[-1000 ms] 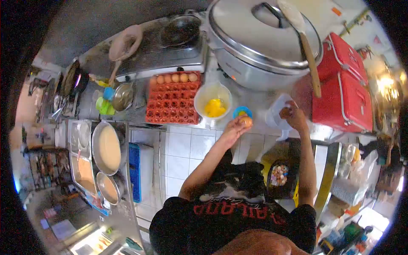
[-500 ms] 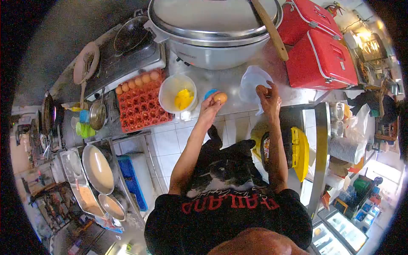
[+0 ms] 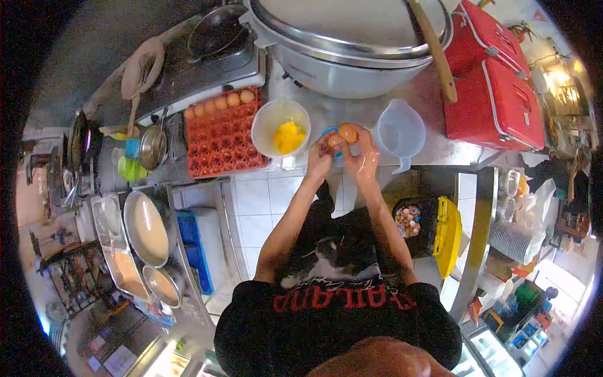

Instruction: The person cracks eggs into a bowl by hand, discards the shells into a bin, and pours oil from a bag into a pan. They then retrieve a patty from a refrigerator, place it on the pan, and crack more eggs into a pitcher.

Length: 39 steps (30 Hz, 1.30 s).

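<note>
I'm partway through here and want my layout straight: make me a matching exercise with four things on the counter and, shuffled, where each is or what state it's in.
Things
1. Bowl
2. Jug
3. Wooden paddle
4. Egg tray

Places and states
A. Between the right hand and the red coolers
B. Red, with one row of eggs
C. Holding yellow yolks
D. Lying across the big pot's lid

Pairs: 1-C, 2-A, 3-D, 4-B

My view: steel surface point(image 3: 326, 110); white tiled floor point(image 3: 260, 198) below; grey wall point(image 3: 69, 81); bright lights point(image 3: 558, 78), right.
</note>
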Available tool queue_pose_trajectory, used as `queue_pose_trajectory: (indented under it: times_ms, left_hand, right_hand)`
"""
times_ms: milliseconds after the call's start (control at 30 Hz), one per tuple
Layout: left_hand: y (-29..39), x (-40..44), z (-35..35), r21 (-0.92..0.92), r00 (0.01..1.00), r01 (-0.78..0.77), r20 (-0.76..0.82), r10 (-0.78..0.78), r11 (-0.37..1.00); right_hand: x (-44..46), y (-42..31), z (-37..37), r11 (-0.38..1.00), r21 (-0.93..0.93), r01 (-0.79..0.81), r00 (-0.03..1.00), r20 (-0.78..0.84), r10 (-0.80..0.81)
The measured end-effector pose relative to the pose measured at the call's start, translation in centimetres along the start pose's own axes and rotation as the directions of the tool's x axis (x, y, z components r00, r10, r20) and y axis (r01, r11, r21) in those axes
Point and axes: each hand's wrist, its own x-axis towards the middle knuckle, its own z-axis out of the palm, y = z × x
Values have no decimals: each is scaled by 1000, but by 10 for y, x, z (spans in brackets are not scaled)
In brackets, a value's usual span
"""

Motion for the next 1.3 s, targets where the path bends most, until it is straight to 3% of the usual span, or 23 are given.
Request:
queue_pose_trajectory:
  times_ms: [33, 100, 167, 233, 333, 433, 567, 633, 733, 833, 933, 1033, 1167, 1300]
  left_hand:
    - [3, -1, 2, 3, 1000, -8, 6, 8, 1000]
    - [6, 3, -1, 24, 1000, 11, 11, -11, 1000]
    - [-1, 5, -10, 58, 997, 76, -8, -76, 995]
    - [1, 1, -14, 38, 999, 50, 1, -50, 998]
    - [1, 2, -17, 43, 999, 5, 54, -8, 999]
    - [-3, 3, -26, -96, 996, 36, 88, -27, 995]
    - [-13, 10, -33, -211, 995, 87, 61, -76, 974]
    - [-10, 11, -27, -13, 997, 83, -1, -83, 996]
    - [-7, 10, -21, 193, 999, 39, -45, -31, 980]
    - [-13, 12, -28, 316, 999, 15, -50, 1, 949]
    - [-20, 16, -35, 465, 996, -75, -17, 93, 882]
    - [-22, 16, -36, 579, 980, -175, 26, 197, 797]
    - [-12, 15, -35, 808, 947, -270, 125, 296, 523]
    - [-33, 23, -39, 848, 916, -310, 145, 374, 430]
  right_hand:
    - [1, 4, 0, 1000, -19, 2, 1000, 22, -2]
    - [-9, 42, 16, 872, 396, -288, 956, 64, 287]
    - [-5, 61, 16, 557, 650, -517, 839, 255, 481]
    - [0, 65, 6, 179, 712, -679, 671, 503, 544]
    - [-3, 73, 13, 400, 570, -718, 694, 532, 485]
    - [0, 80, 12, 373, 537, -757, 654, 615, 441]
    - [8, 70, 7, 546, 455, -704, 687, 630, 362]
    - [11, 70, 8, 685, 319, -655, 699, 598, 391]
    - [11, 77, 11, 633, 431, -644, 705, 655, 272]
    - [12, 77, 6, 516, 471, -715, 644, 731, 225]
    - [9, 94, 11, 692, 378, -614, 663, 723, 194]
    - [11, 107, 16, 825, 357, -437, 701, 710, 64]
    - [15, 100, 19, 927, 145, -345, 681, 719, 141]
    - [10, 107, 31, 990, 58, -131, 742, 668, 59]
